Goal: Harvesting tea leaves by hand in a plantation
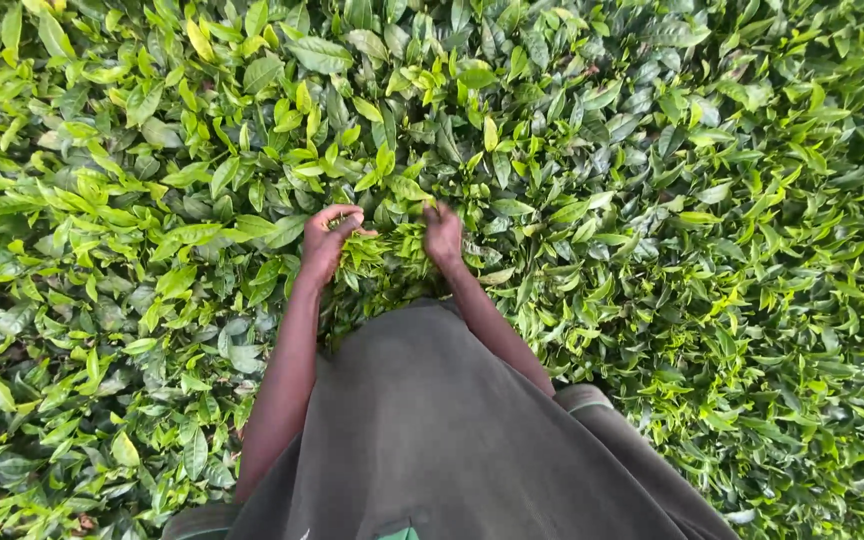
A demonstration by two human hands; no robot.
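Leaves fill both hands here: a loose bunch of small, pale green shoots sits between the two palms, just above the edge of the dark grey garment the person wears. The left hand is curled shut around part of that bunch, fingers folded over toward the thumb. The right hand is also closed on leaves, its fingertips pinched together at the top of a shoot, though how much it holds is hidden behind the knuckles.

Judging by their look, these shoots are very light, soft and limp, and they would bruise or tear under a hard squeeze. The tender stem just below the top pair of leaves seems the best place to pinch, with finger and thumb only.

Around the grip on every side spreads the bush, a dense flat carpet of foliage. Its older leaves are dark, glossy, oval and pointed, with a stiff, leathery look. The young tips standing above them are narrower, yellow-green and more matt. The garment below the hands is a smooth, heavy cloth that hangs in broad folds.
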